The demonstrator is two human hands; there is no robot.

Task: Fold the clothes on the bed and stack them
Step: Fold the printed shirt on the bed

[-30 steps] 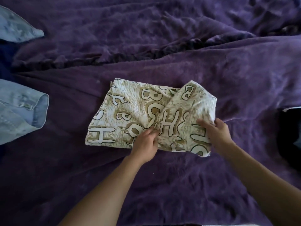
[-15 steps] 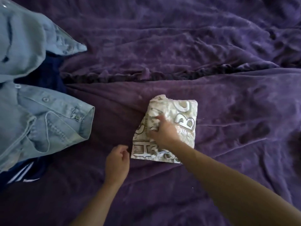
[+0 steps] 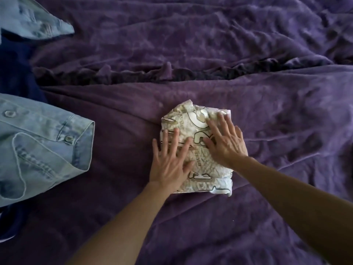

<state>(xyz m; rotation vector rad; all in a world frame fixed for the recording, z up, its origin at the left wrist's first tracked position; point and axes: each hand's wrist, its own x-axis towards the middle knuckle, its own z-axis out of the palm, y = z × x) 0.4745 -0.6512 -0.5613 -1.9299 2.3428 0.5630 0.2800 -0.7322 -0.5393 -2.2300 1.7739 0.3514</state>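
Head view: the folded printed garment (image 3: 200, 165), cream with big outlined letters, lies just right of the frame's middle on the purple bed (image 3: 277, 111). It looks like thin, light, soft cloth, so I judge it will spring open or slump if lifted by one corner. The safer hold is from both side edges, with fingers slid under the bundle so the layers travel together. Its lower right corner shows a loose white edge, which may need tucking.

The left hand (image 3: 170, 163) lies flat on the garment's left half, its fingers (image 3: 165, 138) spread wide and straight, pressing down and holding nothing. The right hand (image 3: 227, 142) lies palm down on the upper right part, fingers (image 3: 214, 127) likewise splayed and flat, reaching toward the top edge. Both forearms come in from the bottom of the frame, the right one at a shallower angle.

At the left of the frame a denim shirt (image 3: 38, 142) lies unfolded, well apart from the bundle, with a dark navy garment (image 3: 15, 73) partly under it.
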